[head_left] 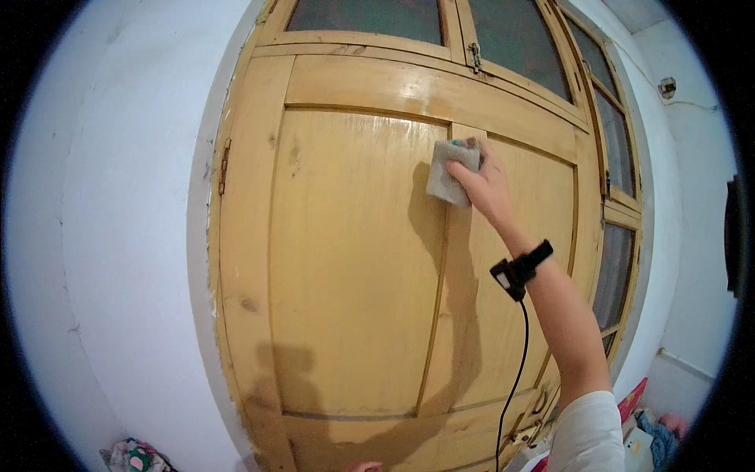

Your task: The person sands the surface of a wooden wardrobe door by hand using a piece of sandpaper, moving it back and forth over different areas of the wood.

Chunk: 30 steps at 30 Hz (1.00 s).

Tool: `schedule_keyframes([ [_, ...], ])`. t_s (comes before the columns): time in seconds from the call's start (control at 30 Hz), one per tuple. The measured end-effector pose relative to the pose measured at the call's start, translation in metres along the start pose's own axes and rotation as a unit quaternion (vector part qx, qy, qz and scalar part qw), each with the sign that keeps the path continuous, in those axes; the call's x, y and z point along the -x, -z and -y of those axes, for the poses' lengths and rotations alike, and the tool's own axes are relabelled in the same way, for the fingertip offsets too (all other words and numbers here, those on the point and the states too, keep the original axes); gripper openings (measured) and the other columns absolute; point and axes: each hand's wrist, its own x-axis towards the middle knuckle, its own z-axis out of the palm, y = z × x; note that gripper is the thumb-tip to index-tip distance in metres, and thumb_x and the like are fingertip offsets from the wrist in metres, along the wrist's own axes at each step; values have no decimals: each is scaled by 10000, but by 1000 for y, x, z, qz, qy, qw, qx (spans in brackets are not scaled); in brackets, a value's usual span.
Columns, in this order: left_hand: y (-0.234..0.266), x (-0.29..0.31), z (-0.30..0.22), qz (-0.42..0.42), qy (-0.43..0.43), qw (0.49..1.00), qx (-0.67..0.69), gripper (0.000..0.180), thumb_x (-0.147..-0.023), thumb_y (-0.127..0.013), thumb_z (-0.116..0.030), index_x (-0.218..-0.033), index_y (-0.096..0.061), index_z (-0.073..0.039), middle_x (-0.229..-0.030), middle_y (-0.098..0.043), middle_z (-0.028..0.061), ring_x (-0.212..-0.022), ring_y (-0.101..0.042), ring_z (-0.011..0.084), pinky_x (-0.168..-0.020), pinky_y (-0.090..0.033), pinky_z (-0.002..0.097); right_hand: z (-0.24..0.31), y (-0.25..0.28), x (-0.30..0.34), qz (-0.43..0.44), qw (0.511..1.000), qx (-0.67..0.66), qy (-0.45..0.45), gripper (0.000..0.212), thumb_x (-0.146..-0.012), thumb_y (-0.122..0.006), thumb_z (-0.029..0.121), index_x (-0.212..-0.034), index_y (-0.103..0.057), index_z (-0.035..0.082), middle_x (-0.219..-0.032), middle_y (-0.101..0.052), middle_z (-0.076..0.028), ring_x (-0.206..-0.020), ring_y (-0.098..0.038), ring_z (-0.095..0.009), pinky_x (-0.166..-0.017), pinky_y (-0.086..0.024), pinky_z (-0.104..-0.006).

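Note:
My right hand (486, 185) is closed round a folded grey cloth (452, 175), thumb across its near face. A small patch of blue shows at the cloth's top edge. The hand is raised at the upper part of a yellow wooden door (354, 259), by the upright strip between its two recessed panels. Whether the cloth touches the wood or hangs just off it, I cannot tell. Only a sliver of my left hand (366, 467) shows at the lower edge, low before the door; its fingers are mostly out of the picture.
A black wrist strap with a small device (519, 271) sits on my right forearm, its cable (515, 385) hanging down. Glass panes (366, 17) and a metal latch (475, 59) lie above the door. Door hardware (528, 433) is low right. Patterned fabric (135, 456) lies lower left.

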Motion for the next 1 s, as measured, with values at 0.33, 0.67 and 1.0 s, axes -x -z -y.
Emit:
schedule_keyframes([
  [0.33,0,-5,8,-8,1,1000,2,350,-1154,-589,-347,-1339,-679,-64,-635,-501,57,-499,-350,146,-506,-322,371,-9,-9,-76,-23,977,209,-26,587,-856,-735,283,-1330,-608,-39,-1173,-740,-312,-1111,-721,-478,-968,-572,-510],
  [0.67,9,-2,-5,6,58,995,86,341,-1149,-604,-308,-1393,-660,-76,-859,-661,98,-611,-512,192,-608,-463,384,-7,-6,-64,14,970,243,-14,525,-853,-728,247,-1279,-622,-40,-1154,-733,-328,-1120,-710,-495,-959,-574,-514],
  [1.0,8,-6,16,43,73,996,-1,376,-1141,-610,-326,-1391,-669,-50,-1030,-767,161,-891,-753,288,-773,-623,426,-6,4,-75,42,960,276,-7,535,-837,-732,268,-1278,-640,-20,-1137,-750,-294,-1083,-725,-470,-936,-577,-509],
])
